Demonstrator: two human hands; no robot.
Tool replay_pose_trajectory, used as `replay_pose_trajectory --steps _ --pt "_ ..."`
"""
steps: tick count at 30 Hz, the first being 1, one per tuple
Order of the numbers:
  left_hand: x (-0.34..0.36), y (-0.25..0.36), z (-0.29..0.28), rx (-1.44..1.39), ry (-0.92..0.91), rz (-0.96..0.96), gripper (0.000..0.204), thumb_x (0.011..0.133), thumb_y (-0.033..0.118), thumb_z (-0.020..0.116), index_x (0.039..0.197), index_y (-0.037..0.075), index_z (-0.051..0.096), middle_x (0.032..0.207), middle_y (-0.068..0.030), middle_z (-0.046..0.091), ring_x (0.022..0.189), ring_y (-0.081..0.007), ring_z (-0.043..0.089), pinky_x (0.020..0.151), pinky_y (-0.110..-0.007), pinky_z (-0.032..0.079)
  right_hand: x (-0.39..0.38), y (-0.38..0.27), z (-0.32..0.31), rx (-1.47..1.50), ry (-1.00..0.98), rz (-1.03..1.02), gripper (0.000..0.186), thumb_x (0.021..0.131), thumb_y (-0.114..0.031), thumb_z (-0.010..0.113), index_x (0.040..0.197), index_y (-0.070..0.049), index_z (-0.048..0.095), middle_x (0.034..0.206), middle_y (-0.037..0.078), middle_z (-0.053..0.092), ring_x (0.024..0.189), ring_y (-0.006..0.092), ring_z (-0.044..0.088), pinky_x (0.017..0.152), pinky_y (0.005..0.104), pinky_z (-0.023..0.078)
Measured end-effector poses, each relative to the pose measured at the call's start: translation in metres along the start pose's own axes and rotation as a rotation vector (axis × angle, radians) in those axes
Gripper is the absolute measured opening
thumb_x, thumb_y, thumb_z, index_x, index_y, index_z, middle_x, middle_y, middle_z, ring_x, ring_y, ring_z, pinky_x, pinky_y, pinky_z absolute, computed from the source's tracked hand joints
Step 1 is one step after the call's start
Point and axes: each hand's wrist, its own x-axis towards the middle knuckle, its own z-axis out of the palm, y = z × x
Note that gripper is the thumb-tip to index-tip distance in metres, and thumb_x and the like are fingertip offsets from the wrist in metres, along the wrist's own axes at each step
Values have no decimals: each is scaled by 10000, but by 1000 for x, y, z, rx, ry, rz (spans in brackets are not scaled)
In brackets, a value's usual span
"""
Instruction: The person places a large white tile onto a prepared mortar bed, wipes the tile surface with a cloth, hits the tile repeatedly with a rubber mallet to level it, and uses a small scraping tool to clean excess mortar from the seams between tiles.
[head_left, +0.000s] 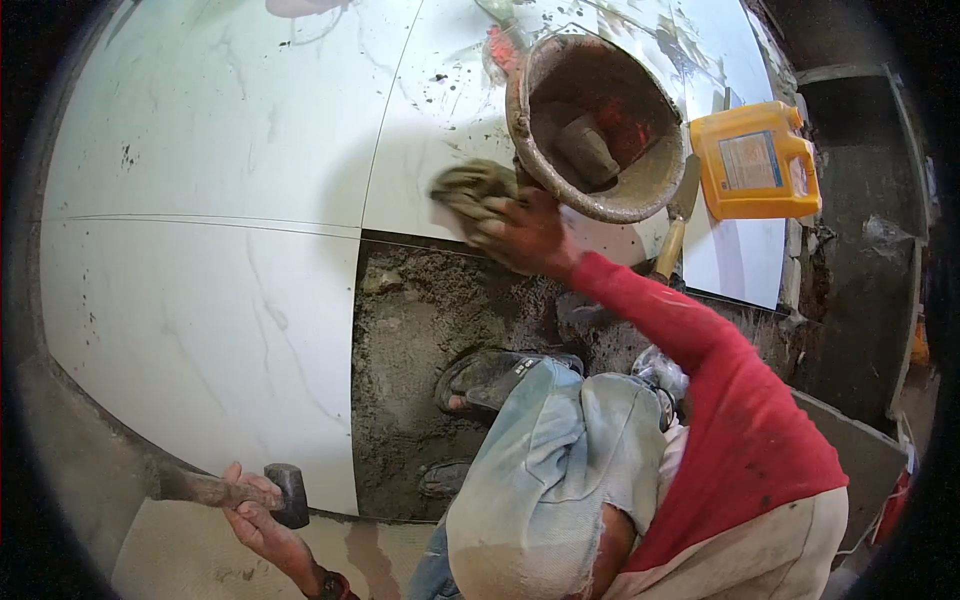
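Observation:
My right hand [535, 235], at the end of a red sleeve, grips a crumpled, dirty rag [468, 190]. The rag is against a white marbled tile [440, 120], just beside the edge of the rough mortar bed [400, 400]; it looks slightly blurred. At the lower left, my left hand [262, 528] holds a rubber mallet [290, 496] by its handle, close to the black head. Right of the rag stands a mortar-caked bucket [640, 207] with a grey lump and something reddish inside.
A trowel [671, 250] with a wooden handle lies between the bucket and a yellow jerrycan [800, 200]. My sandalled foot [480, 380] is on the mortar bed. Grey smears and crumbs mark the far tiles. A dark trough-like recess [850, 260] runs along the right.

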Motion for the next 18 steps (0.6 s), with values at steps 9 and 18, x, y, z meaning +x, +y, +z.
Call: replay_pose_trajectory --steps 9,18 --pt "-36 -11 0 -18 110 -179 473 1083 375 373 1348 -3 478 913 -58 532 824 -152 489 767 -321 435 -7 -13 -226 -148 -820 262 329 774 -120 676 1095 -178 635 1174 57 582 984 295 574 706 398 537" --pt "-39 -4 -6 5 113 -114 531 1068 412 396 1323 -49 466 903 -69 526 819 -164 501 770 -316 415 227 -59 -113 86 -486 -1 358 816 -182 737 1169 -213 680 937 88 675 762 255 681 628 401 550"
